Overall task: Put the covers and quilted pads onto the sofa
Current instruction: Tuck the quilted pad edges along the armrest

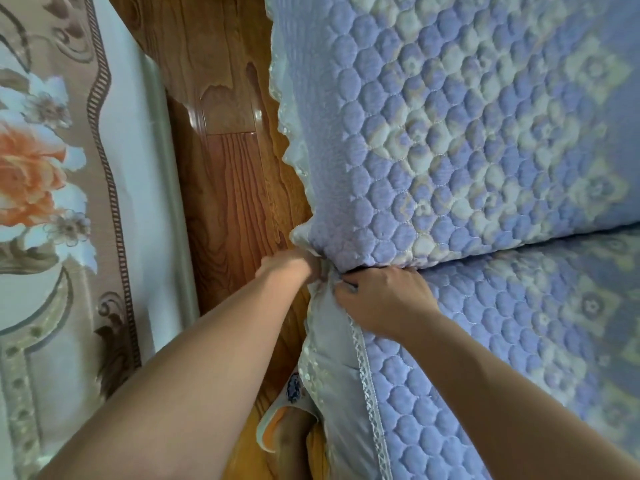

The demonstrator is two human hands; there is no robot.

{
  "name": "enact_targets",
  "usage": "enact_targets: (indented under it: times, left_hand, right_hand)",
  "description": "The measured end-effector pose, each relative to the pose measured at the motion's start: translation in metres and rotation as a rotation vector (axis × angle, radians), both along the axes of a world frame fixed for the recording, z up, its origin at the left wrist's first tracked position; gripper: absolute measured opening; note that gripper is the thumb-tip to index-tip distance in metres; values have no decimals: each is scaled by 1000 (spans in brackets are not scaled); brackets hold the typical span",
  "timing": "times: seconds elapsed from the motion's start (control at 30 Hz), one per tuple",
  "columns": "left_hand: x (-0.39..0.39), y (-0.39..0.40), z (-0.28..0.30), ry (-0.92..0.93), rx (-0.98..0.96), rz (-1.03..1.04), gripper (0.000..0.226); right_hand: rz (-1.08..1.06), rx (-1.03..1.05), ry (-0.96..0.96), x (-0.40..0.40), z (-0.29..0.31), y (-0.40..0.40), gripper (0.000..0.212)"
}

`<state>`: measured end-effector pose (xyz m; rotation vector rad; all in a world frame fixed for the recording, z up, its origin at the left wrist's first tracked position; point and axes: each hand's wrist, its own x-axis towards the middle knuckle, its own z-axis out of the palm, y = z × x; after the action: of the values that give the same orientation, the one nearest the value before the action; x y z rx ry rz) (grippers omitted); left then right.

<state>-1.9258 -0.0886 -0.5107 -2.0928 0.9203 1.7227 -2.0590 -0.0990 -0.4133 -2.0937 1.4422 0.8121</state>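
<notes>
Left hand reaching into corner gap where back quilted pad meets seat quilted pad, finger state can't tell, right hand curled, pinching seat pad's lace edge, wooden floor beside.

We see the sofa's wooden frame just left of where our hands meet. The quilted seat pad lies on it, right of and below our grip, and the quilted back pad stands above it, touching along the crease.
</notes>
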Motion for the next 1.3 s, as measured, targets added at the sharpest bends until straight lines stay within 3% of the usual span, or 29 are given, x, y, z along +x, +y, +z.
enact_targets:
  times: [0.07,0.13,0.17,0.23,0.33,0.43,0.47,0.57,0.63,0.67,0.77,0.83,0.93,1.03,1.1,1.17,1.3]
  left_hand:
    - [9,20,-3,-20,25,428,34]
    - [6,45,12,247,-12,820,29]
    - [-1,56,26,395,-75,870,29]
    - [-19,70,46,526,-229,715,40]
    - [-37,61,43,371,-346,378,66]
    - [-47,37,40,272,-300,196,47]
    - [-49,33,40,214,-314,196,43]
    - [-49,48,55,-118,-379,356,36]
    - [-47,58,67,-103,-356,640,28]
    - [-46,58,68,-27,-348,687,24]
    - [-43,38,63,39,-393,434,40]
    - [-41,24,56,-144,-437,211,53]
    - [-39,20,53,-410,-453,111,74]
    - [-33,30,50,-552,-684,-70,66]
    - [-24,33,43,-496,-793,-187,45]
    - [-15,35,38,-337,-778,-197,30]
    - [-4,44,37,-181,-782,-128,27]
  right_hand:
    - [-3,56,59,4,-3,-2,43]
    - [-9,32,126,9,-8,-1,46]
    - [-9,7,153,11,-9,0,44]
    - [-7,-110,131,10,-11,5,33]
    - [-6,-368,-135,-8,-4,18,24]
    - [-9,-492,-394,-39,10,33,13]
    - [27,-487,-403,-50,15,37,10]
    - [88,-403,-372,-69,22,41,32]
    - [85,-376,-358,-71,19,39,33]
    - [80,-379,-351,-70,17,38,32]
    - [64,-381,-348,-71,16,36,33]
    - [70,-368,-356,-76,16,34,36]
    - [74,-357,-357,-80,17,31,40]
    - [65,-376,-390,-80,18,33,41]
    - [60,-397,-410,-81,17,33,40]
    - [45,-406,-414,-81,14,33,37]
    - [-10,-459,-429,-67,11,32,22]
